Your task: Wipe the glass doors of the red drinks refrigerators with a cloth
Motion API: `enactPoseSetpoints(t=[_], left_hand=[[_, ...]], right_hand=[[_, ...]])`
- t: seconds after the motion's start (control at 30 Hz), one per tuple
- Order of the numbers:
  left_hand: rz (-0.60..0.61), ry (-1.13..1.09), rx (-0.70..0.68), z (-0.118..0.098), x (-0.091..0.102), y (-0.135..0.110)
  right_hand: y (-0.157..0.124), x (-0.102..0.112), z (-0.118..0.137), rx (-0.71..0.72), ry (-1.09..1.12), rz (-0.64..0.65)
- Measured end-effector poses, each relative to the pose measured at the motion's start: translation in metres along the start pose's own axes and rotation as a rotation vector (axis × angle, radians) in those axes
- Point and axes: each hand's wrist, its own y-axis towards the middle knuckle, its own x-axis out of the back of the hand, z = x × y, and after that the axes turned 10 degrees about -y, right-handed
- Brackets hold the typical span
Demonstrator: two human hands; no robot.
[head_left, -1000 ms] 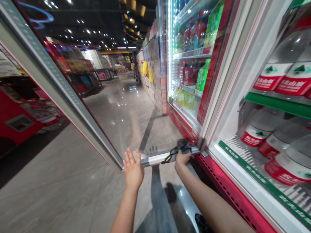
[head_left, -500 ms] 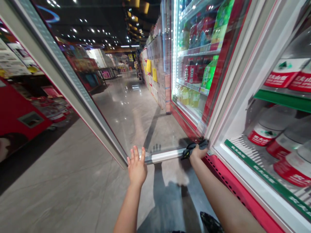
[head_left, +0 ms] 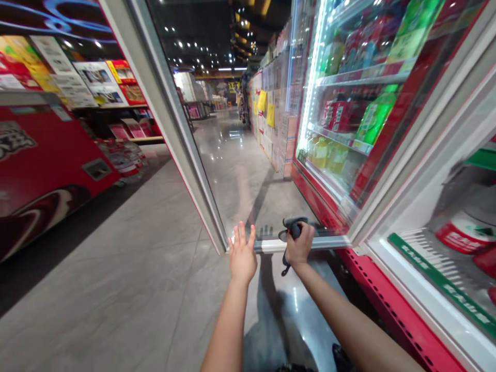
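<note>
My left hand [head_left: 243, 258] lies open with its fingers spread against the lower corner of the glass door [head_left: 232, 170], near the pale bottom frame. To the right of it, my right hand [head_left: 300, 247] is closed around a small black handheld tool [head_left: 293, 227]. The tool has a greyish head and a dark strap or tail hanging below. It is close to the bottom of the glass; whether it touches cannot be made out. The door stands swung out from a fridge, hinged on the right. Faint reflections of the hand show in the glass.
At the right, the fridge shelf [head_left: 437, 274] holds large bottles [head_left: 465, 232] with red and white labels. Through the glass, a second lit drinks fridge [head_left: 321, 191] and stacked cartons [head_left: 284, 139] line the aisle. A red chest cabinet [head_left: 46, 160] stands on the left.
My right hand has moved left along the door's bottom edge with the black tool, away from the hinge side. My left hand remains at the lower corner. The view has turned left.
</note>
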Motion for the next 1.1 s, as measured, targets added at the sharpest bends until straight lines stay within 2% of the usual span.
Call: enactPoseSetpoints(t=[0.17,0.23,0.27,0.33,0.4,0.5,0.6,0.67,0.73,0.8,0.87,0.97,1.1], left_hand=[[-0.047,-0.033,-0.038,0.005,0.000,-0.012],[-0.131,-0.040,-0.029,0.014,-0.001,-0.025],[-0.188,-0.039,-0.001,0.020,-0.002,-0.033],[-0.306,-0.032,0.099,0.034,-0.003,-0.048],[-0.364,-0.030,0.195,0.048,-0.005,-0.060],[-0.303,-0.046,0.233,0.063,-0.009,-0.069],[-0.237,-0.051,0.229,0.071,-0.012,-0.073],[-0.229,-0.056,0.233,0.072,-0.015,-0.074],[-0.224,-0.080,0.236,0.072,-0.016,-0.075],[-0.214,-0.118,0.237,0.071,-0.018,-0.075],[-0.209,-0.158,0.238,0.069,-0.018,-0.074],[-0.230,-0.201,0.263,0.065,-0.018,-0.071],[-0.246,-0.222,0.310,0.059,-0.018,-0.066]], right_hand=[[0.000,0.011,0.002,0.736,-0.284,0.254],[-0.004,0.015,-0.008,0.933,-0.386,0.337],[-0.005,0.017,-0.012,0.979,-0.412,0.352],[-0.005,0.017,-0.014,0.992,-0.434,0.353],[-0.008,0.012,-0.002,0.949,-0.438,0.318],[-0.025,0.001,0.034,0.919,-0.432,0.296],[-0.051,-0.007,0.056,1.028,-0.447,0.413],[-0.062,-0.007,0.050,1.132,-0.467,0.529],[-0.063,-0.004,0.033,1.179,-0.490,0.619],[-0.058,0.000,0.015,1.156,-0.503,0.662],[-0.052,0.002,0.008,1.117,-0.493,0.679],[-0.058,-0.003,0.025,1.094,-0.492,0.708],[-0.086,-0.014,0.063,1.138,-0.500,0.786]])
